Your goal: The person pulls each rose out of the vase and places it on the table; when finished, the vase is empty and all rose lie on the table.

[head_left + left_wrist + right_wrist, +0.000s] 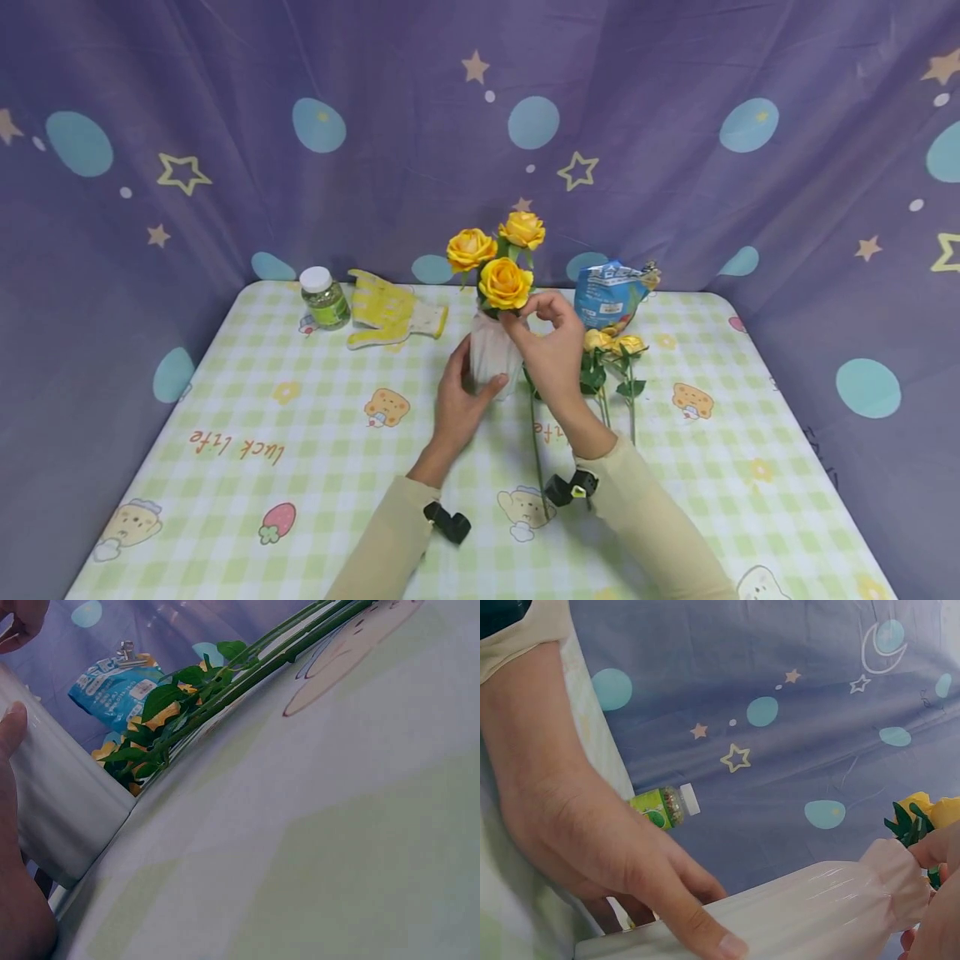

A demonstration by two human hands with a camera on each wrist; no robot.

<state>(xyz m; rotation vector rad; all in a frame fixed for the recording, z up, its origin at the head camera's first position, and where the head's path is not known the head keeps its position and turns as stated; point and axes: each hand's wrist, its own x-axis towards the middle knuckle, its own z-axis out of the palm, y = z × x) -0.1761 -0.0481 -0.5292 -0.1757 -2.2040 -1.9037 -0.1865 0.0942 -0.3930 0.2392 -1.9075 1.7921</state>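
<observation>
A white vase (493, 354) with a ruffled mouth stands on the table holding three yellow roses (504, 283). My left hand (459, 398) grips its lower body, thumb across the near side; the left wrist view shows the smooth white vase wall (64, 780) beside the thumb. At the mouth, my right hand (553, 350) pinches just under the front rose with thumb and index finger. In the right wrist view the right hand (941, 900) overlaps the vase's ruffled rim, close to the green leaves; the stem between the fingertips is hidden.
Several loose roses (630, 390) with long stems lie right of the vase, partly behind my right arm. Behind them is a blue bag (609, 296) with a clip. A white-capped jar (326, 300) and a yellow-and-white glove (393, 312) are at the back left, near the curtain.
</observation>
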